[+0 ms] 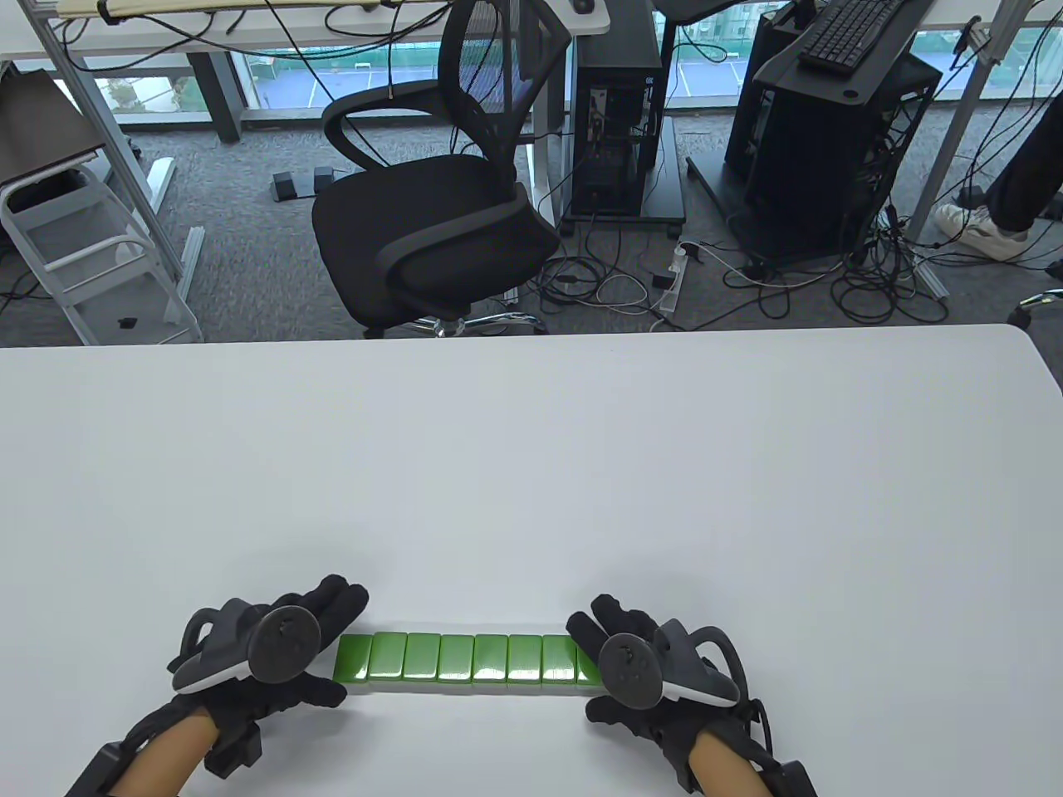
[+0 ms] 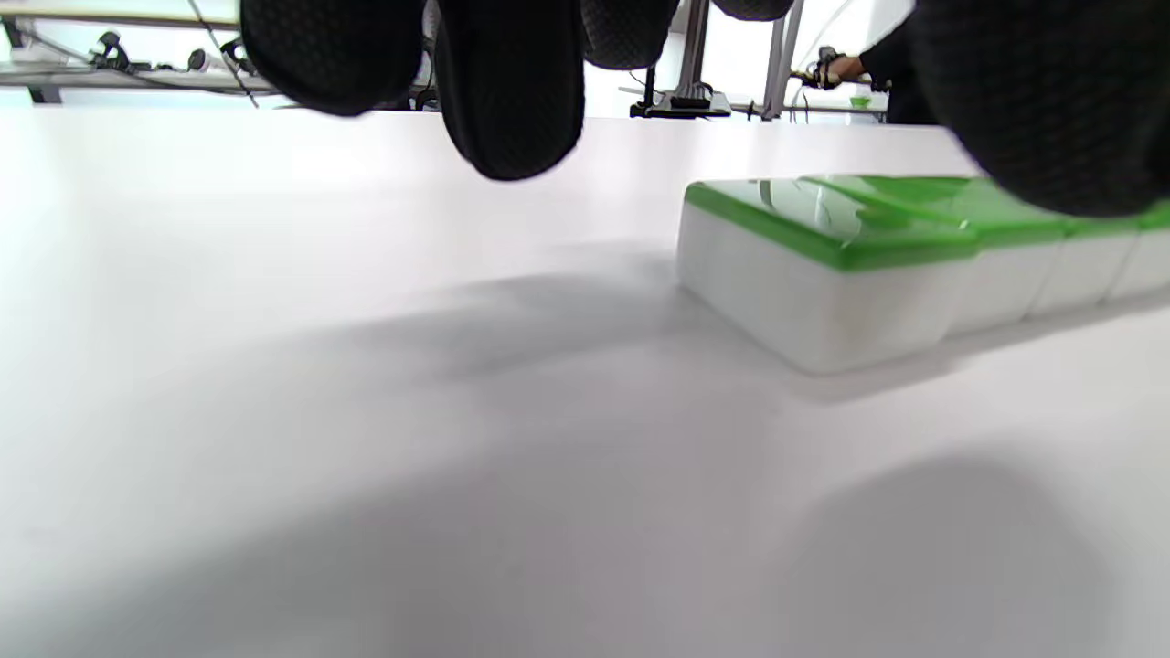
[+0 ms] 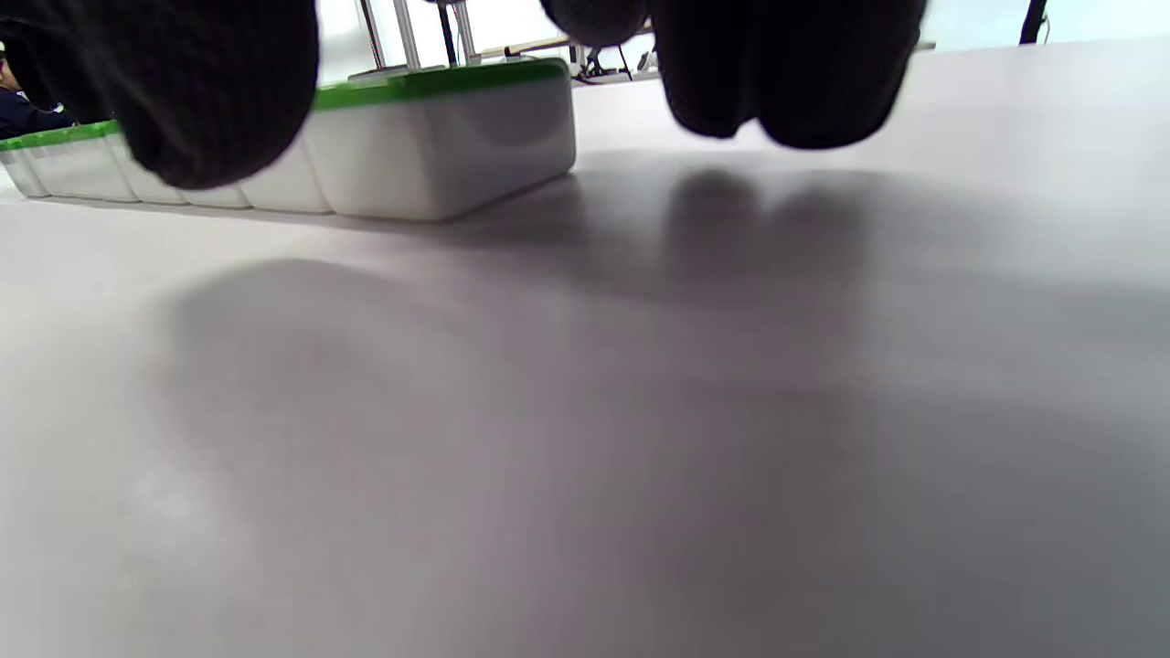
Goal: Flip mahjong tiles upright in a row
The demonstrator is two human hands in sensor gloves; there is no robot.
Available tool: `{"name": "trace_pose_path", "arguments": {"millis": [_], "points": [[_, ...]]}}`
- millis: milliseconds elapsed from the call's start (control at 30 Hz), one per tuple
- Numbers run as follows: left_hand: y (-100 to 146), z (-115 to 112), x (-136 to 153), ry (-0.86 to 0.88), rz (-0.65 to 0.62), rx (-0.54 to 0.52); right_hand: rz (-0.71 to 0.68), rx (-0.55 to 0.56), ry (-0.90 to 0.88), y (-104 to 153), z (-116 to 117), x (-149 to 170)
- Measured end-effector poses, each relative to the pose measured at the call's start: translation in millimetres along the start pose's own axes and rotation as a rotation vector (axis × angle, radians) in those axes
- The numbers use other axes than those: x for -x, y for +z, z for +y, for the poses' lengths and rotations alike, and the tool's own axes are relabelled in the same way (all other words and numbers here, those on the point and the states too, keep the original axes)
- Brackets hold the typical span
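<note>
Eight or so mahjong tiles (image 1: 465, 659) lying flat, green backs up, in one touching row. Left hand (image 1: 257, 647) and right hand (image 1: 639, 660) bracketing its ends, fingers spread loosely, gripping nothing. Next, probably: squeezing inward evenly, then tipping the row upright together.

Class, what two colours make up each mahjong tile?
Green top, white body on each mahjong tile; clearest in the left wrist view.

**An office or computer lab workspace**

A white table (image 1: 531, 465) fills the foreground. Beyond its far edge lies grey carpet with a black mesh office chair (image 1: 432, 207), desktop computer towers (image 1: 619, 124) on rolling stands, a black keyboard (image 1: 851, 33), a power strip (image 1: 674, 278) amid tangled cables, and large windows (image 1: 349, 75) behind height-adjustable desks.
</note>
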State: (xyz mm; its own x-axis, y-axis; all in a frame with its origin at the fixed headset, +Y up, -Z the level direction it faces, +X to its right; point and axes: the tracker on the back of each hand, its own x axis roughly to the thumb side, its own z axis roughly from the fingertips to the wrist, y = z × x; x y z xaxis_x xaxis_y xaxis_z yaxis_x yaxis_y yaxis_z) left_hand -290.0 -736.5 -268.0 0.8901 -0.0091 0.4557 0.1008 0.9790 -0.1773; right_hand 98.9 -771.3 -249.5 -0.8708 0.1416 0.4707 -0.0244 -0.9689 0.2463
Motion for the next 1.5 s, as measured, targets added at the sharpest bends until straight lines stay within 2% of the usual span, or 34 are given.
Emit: {"name": "trace_pose_path", "arguments": {"millis": [200,400,567,767,900,1033,1133,1200,1267,1333,1500], "points": [[-13,-18,-8,-0.012,-0.033,0.056,-0.021,0.078,0.032,-4,4,-8],[-25,-27,-9,0.088,-0.086,0.01,-0.005,0.04,0.071,-8,5,-14],[-34,-32,-10,0.139,-0.115,0.094,-0.008,0.003,0.049,-13,7,-12],[-37,-37,-4,0.199,-0.133,0.156,-0.026,-0.08,-0.141,-19,10,-1],[-36,-37,-4,0.223,-0.136,0.154,-0.012,-0.098,-0.132,-23,11,-6],[-32,-38,-4,0.333,-0.176,0.154,-0.068,-0.074,-0.385,-19,12,6],[-35,-38,2,0.465,-0.172,0.179,-0.029,-0.081,-0.481,-20,9,18],[-44,-43,11,0.697,-0.174,0.279,0.0,-0.174,-0.706,-25,10,32],[-53,-47,20,0.844,-0.162,0.338,0.038,-0.186,-0.787,-29,11,39],[-59,-48,25,0.908,-0.141,0.379,0.059,-0.202,-0.868,-31,12,44],[-72,-48,30,0.99,-0.09,0.386,0.1,-0.181,-1.0,-38,12,54]]}}
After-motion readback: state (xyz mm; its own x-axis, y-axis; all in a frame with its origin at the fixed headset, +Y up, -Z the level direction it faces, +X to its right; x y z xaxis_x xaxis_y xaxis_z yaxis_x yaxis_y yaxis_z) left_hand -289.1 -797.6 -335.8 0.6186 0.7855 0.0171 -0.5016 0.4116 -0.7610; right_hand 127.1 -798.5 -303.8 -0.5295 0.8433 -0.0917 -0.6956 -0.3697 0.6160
